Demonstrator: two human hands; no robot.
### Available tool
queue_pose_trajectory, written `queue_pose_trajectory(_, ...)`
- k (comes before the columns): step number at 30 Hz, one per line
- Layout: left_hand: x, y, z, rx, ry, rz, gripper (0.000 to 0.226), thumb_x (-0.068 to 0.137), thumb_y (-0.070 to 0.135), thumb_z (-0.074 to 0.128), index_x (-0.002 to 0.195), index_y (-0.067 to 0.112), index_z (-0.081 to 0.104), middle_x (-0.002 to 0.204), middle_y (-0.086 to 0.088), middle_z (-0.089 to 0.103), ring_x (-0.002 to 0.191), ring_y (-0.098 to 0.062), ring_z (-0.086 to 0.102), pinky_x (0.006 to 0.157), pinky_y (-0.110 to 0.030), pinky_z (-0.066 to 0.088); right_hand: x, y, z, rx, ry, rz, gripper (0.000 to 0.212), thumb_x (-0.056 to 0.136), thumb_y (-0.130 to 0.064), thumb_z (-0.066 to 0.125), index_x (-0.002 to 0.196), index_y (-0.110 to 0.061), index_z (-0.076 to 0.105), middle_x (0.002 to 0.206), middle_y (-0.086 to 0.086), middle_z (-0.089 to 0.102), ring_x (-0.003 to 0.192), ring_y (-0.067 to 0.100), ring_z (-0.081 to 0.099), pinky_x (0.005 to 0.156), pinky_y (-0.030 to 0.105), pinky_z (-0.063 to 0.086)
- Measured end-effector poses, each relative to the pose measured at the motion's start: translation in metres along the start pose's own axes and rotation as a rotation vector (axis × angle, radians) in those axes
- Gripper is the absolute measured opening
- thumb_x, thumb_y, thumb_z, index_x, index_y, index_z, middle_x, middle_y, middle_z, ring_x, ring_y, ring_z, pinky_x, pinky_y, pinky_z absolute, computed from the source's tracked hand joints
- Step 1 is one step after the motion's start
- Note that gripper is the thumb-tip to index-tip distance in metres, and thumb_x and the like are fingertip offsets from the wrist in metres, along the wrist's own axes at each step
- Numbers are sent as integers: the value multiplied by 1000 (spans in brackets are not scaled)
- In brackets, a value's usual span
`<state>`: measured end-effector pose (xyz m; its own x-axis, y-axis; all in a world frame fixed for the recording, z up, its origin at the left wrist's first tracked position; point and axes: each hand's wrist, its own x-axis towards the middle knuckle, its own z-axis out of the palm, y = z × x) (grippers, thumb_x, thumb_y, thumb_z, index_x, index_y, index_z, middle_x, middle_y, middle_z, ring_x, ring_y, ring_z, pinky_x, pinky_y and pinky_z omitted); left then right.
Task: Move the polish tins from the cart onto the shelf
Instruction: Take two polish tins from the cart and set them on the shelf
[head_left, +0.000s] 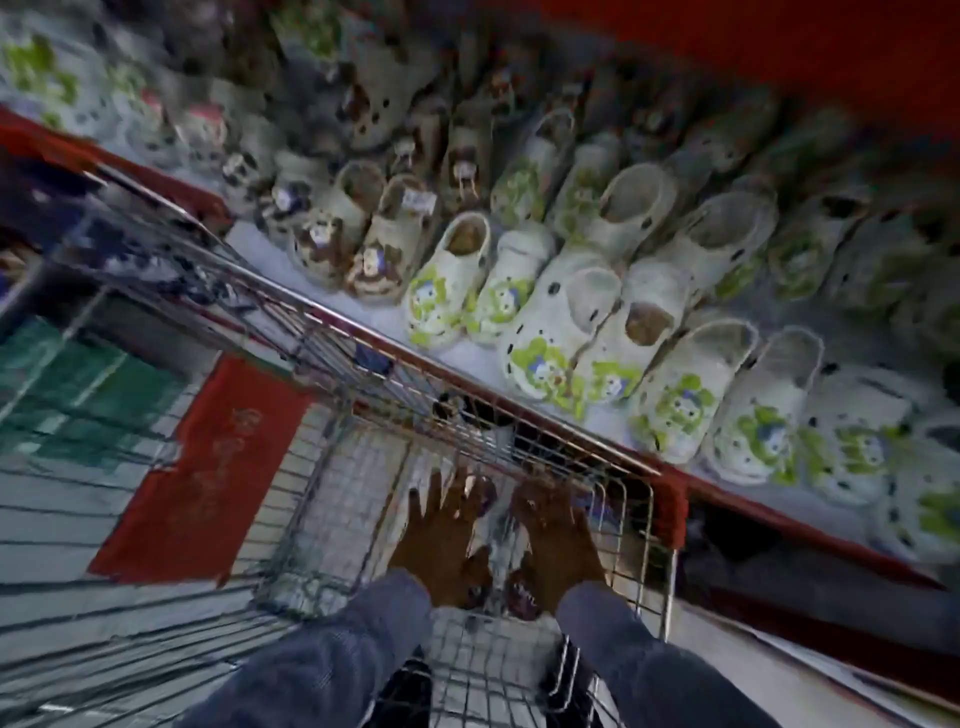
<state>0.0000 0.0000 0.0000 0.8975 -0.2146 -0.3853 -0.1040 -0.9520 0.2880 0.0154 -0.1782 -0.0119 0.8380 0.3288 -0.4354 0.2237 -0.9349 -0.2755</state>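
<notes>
Both hands, left hand (439, 525) and right hand (558, 530), reached down inside the silver wire cart (332, 332), fingers spread; any grip was unclear. Small dark round polish tins (522, 592) lay blurred beneath them, beside the white red-edged shelf (467, 358).

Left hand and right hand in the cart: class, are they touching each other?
Apart. The head view shows the left hand and right hand side by side in the wire cart, with pale blurred items visible in the gap between them.
</notes>
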Motion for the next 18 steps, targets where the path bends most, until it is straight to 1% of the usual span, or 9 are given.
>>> queue_pose_trajectory(1,9,-1,15,-46,-73,-9,80,93,50,45,153,17,2,158,-9,-11,145,-47,-8,114,-71,17,9,6,19,64,19,5,118,24,-38,92,132,-14,51,146,12,46,121,44,55,94,56,50)
queue_pose_trajectory(2,18,-1,20,-52,-149,-19,81,96,46,45,151,18,-7,158,-9,-18,147,-46,-12,118,-68,10,13,10,25,117,41,18,114,35,-29,93,137,-16,43,156,5,29,127,42,51,104,54,42)
queue_pose_trajectory(4,39,-6,33,-31,-231,-53,82,97,41,47,153,18,-8,163,-11,-17,149,-45,-11,119,-62,6,27,18,36,116,-14,67,103,64,-17,83,148,-17,25,163,-3,3,144,37,26,115,57,25)
queue_pose_trajectory(6,52,-7,50,-72,-223,-57,81,96,36,50,154,19,-4,164,-12,-13,149,-45,-9,119,-61,8,37,23,44,112,-155,76,93,79,-16,71,152,-18,14,161,-2,-3,149,31,1,120,55,12)
queue_pose_trajectory(7,56,-9,58,-68,-237,-62,81,96,32,51,155,20,-2,165,-12,-12,149,-45,-9,120,-61,8,41,25,47,104,-154,93,84,85,-11,62,152,-20,14,161,0,-2,149,29,-2,121,53,11)
queue_pose_trajectory(10,75,-16,82,-113,-264,-68,81,93,14,56,154,21,4,165,-12,-7,149,-44,-5,121,-61,13,60,23,54,66,-132,134,69,90,3,42,152,-20,19,163,8,4,149,36,1,117,53,21)
queue_pose_trajectory(13,88,-22,95,-54,-230,-8,82,84,-5,55,152,17,13,160,-19,16,145,-50,18,112,-57,35,70,20,55,-19,-137,134,66,90,4,45,149,-15,24,160,17,14,146,43,12,107,53,36)
queue_pose_trajectory(15,89,-20,88,-50,-194,-9,78,78,-11,54,147,14,28,147,-18,32,130,-46,38,99,-49,47,73,20,54,-35,-137,129,64,88,4,49,146,-14,30,153,21,26,141,43,23,99,52,46)
queue_pose_trajectory(18,74,-12,59,-68,-138,-22,75,77,-5,63,143,17,34,139,-13,38,117,-39,44,87,-47,48,67,15,39,-28,-139,134,67,84,1,59,143,-12,32,146,21,34,134,45,32,92,51,52)
